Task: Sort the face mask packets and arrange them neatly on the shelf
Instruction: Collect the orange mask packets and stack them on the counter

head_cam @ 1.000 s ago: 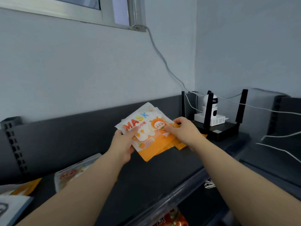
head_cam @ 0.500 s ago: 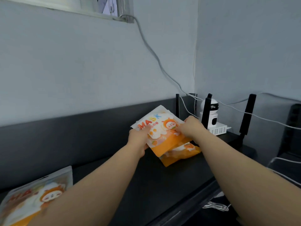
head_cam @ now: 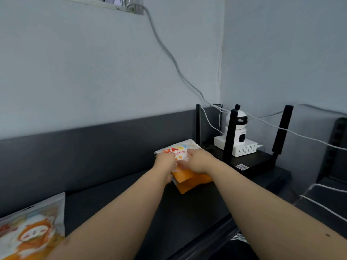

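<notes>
on the dark shelf, far end near the corner, you have the stack of mask packets lying down, touching the shelf top. top packet is white with red "ma.." letters showing, orange lower parts fan out toward you, edges not lined up. how many packets in the stack, cannot tell.

your left hand is on the stack's left edge, fingers bent down and clamped on that edge. your right hand lies over the top packet's right half, thumb pointing toward the left hand, the two hands almost touching. cannot tell if the right hand pinches the packet or just presses on it, fingers are hidden behind the back of the hand.

just beside the stack on the right: black router with upright antennas, a white box on top of it and a white camera on the box. grey cables run down the wall into that corner.

loose mask packet lies flat at the shelf's near left end, well apart from the stack, cut off by the frame edge, cartoon print face up.
</notes>
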